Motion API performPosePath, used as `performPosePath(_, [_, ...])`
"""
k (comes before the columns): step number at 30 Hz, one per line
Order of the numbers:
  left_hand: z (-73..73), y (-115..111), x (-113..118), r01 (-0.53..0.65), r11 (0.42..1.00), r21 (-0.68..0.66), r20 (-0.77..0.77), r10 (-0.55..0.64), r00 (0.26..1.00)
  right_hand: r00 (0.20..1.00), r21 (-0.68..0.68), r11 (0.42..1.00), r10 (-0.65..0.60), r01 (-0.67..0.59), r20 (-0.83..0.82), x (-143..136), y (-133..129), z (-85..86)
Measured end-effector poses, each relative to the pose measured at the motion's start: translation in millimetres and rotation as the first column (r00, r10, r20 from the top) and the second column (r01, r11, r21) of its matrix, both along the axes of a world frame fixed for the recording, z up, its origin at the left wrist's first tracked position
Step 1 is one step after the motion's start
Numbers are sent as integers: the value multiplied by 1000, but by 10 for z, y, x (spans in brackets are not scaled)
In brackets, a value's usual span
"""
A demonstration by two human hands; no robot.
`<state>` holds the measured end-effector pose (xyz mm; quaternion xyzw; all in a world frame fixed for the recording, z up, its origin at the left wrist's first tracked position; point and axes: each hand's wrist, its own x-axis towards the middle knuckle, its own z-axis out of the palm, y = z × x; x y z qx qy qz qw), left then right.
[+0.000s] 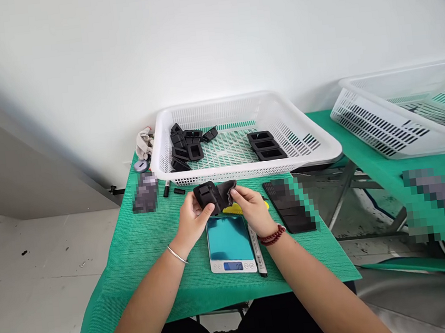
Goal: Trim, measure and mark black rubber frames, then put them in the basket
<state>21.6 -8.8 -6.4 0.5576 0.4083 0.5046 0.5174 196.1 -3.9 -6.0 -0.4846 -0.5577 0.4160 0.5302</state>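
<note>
My left hand (pixel 194 215) is closed around a black box-shaped part (pixel 206 195), held above the table. My right hand (pixel 254 208) pinches a dark grey piece of cloth (pixel 227 191), which meets the part's right side. Just below both hands lies a digital scale (pixel 230 238) with a shiny plate and a display that seems to read 0.0. A white marker (pixel 257 253) rests along the scale's right edge. Partly hidden behind my right hand is a yellow tool (pixel 233 209), probably a utility knife.
Behind the hands, a white plastic basket (pixel 223 175) holds several black frame-like parts (pixel 195 152), with three stacked in a row (pixel 265 145). A flat black piece (pixel 293 209) lies at right. Small black items (pixel 179 190) and a glove (pixel 143 143) sit left. Another basket (pixel 384 115) stands right.
</note>
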Motion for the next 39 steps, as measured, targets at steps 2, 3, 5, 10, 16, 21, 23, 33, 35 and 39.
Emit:
performPosePath(2, [11, -2, 0, 10, 1000, -6, -4, -10, 1000, 1000, 9, 1000, -9, 8, 18, -2, -6, 1])
performPosePath(3, [15, -4, 1, 15, 1000, -8, -5, -15, 1000, 999, 15, 1000, -27, 27, 24, -2, -9, 2])
performPosePath(5, [19, -9, 4, 22, 1000, -7, -4, -22, 1000, 997, 23, 997, -70, 70, 39, 1, -14, 6])
performPosePath(10, [7, -10, 8, 49, 999, 11, -20, -48, 999, 997, 8, 999, 45, -46, 65, -2, -26, 36])
performPosePath(16, [-1, -16, -7, 51, 999, 8, -82, -50, 995, 976, 7, 984, 176, -178, 132, -27, -42, 30])
performPosePath(21, [-10, -46, 7, 92, 995, 29, -170, -86, 982, 932, 107, 983, 101, -146, 347, -31, -46, 32])
performPosePath(23, [-5, -58, 27, 101, 994, 39, -183, -92, 979, 934, 144, 983, 52, -109, 353, -42, -51, 40])
performPosePath(33, [4, -69, 59, 195, 980, -37, 24, -194, 981, 936, 191, 980, -16, -55, 353, -83, -70, 62])
performPosePath(35, [11, -58, 37, 182, 981, -68, 33, -181, 983, 930, 190, 975, 40, -117, 364, -60, -72, 68])
performPosePath(39, [41, -45, 14, 132, 988, -75, 5, -132, 991, 919, 191, 961, 114, -198, 377, -28, -86, 65])
